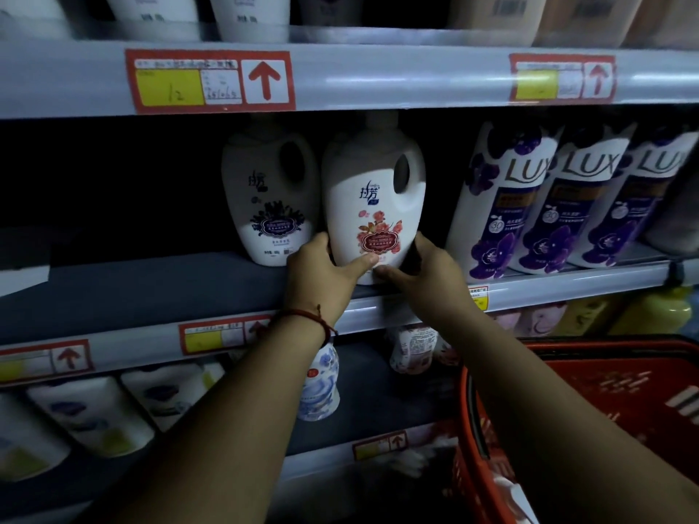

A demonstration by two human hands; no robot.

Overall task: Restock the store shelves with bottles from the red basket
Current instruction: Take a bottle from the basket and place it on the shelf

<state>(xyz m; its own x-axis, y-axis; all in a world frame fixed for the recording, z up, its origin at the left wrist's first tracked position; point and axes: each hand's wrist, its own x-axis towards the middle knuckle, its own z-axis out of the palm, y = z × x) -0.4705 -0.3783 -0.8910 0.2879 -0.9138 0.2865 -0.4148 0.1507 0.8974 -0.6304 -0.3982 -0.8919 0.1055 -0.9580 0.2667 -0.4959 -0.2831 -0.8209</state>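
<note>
Between the fingers of both hands: one white bottle with pink flowers [372, 191], handle hole at its upper right, upright, at the front of the middle shelf [151, 293]; whether its base sits on the board cannot be told, the hands covering it. Left hand [321, 270]: fingers curled round the bottle's lower left side, thumb laid across the front beneath the red label; red string bracelet [306, 315] at the wrist. Right hand [427, 274]: fingers wrapped round the lower right side and out of sight behind it, thumb pressed to the bottom front, its tip almost meeting the left thumb. Just left of the left fingers: one white bottle with dark flowers [266, 198], upright, set further back on the same shelf. Right of the right fingers: a row of white and purple LUX bottles [503, 206], leaning, three in view. Above the fingers: shelf rail bearing a red and yellow price tag [210, 81] with an upward arrow. Below the fingers, one shelf down: a blue-patterned bottle [321, 383]. Below and right of the right forearm: the red basket [605, 372], contents not clear.
</note>
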